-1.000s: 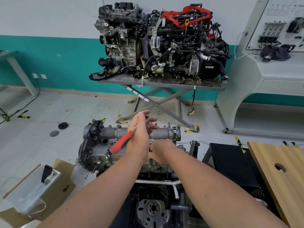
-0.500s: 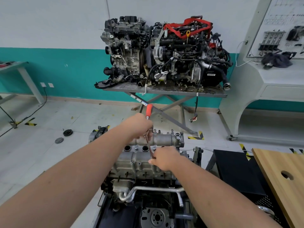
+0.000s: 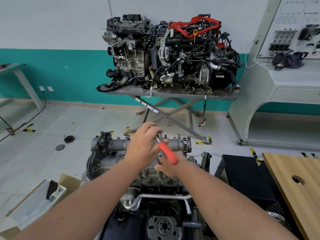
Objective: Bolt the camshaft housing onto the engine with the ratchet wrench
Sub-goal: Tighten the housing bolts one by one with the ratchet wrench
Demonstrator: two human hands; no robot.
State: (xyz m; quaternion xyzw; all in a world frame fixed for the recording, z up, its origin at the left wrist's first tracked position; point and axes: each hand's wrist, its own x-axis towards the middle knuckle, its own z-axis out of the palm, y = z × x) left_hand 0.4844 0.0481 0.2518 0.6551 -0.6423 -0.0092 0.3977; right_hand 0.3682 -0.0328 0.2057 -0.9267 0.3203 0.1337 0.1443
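Observation:
The grey camshaft housing [image 3: 174, 144] lies across the top of the engine [image 3: 152, 175] in front of me. My left hand [image 3: 143, 144] holds the ratchet wrench [image 3: 167, 152] near its metal shaft; its orange handle points down to the right, blurred. My right hand [image 3: 170, 166] sits just below, its fingers curled round the lower end of the wrench's extension at the housing. The socket and the bolt under it are hidden by my hands.
Two other engines [image 3: 169, 52] stand on a scissor-leg table [image 3: 173, 94] by the teal wall. A wooden board with a hole [image 3: 294, 184] lies at the right over a black cabinet [image 3: 245, 174]. A cardboard box with a phone [image 3: 52, 187] sits at the left on the floor.
The wrench handle has swung from pointing up and away to pointing down to the right, with my left hand following it. My right hand has stayed at the extension.

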